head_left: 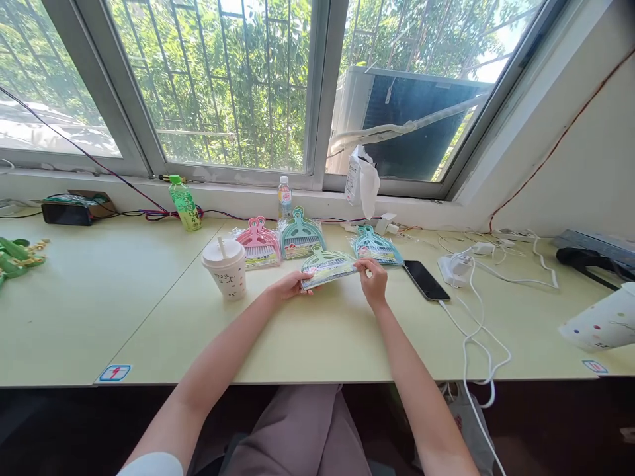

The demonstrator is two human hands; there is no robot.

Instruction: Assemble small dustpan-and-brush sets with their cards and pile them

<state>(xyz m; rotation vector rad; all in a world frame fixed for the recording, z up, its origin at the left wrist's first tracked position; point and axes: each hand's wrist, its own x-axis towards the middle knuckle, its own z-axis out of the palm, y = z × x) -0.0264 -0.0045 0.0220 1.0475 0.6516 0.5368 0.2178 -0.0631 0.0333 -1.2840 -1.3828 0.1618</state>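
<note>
Your lap, in mauve trousers, is nearest the camera, below the front edge of the tabletop. Your two bare forearms reach over that edge. Your left hand grips the left end of a pale green dustpan set, thumb on top; your right hand pinches its right end. You have the set between your hands, midway between the tabletop's front and back edges, tilted; whether its underside touches the surface, you cannot tell.

Toward the back edge, behind it, you have a pink dustpan set and a teal dustpan set side by side, with a blue-green dustpan set to their right, close behind your right hand. A lidded cup with a straw stands left of your left hand. A phone lies to the right of your right hand, a white cable at its near end running over the front edge. A green bottle stands by the back edge, left of the pink set.
</note>
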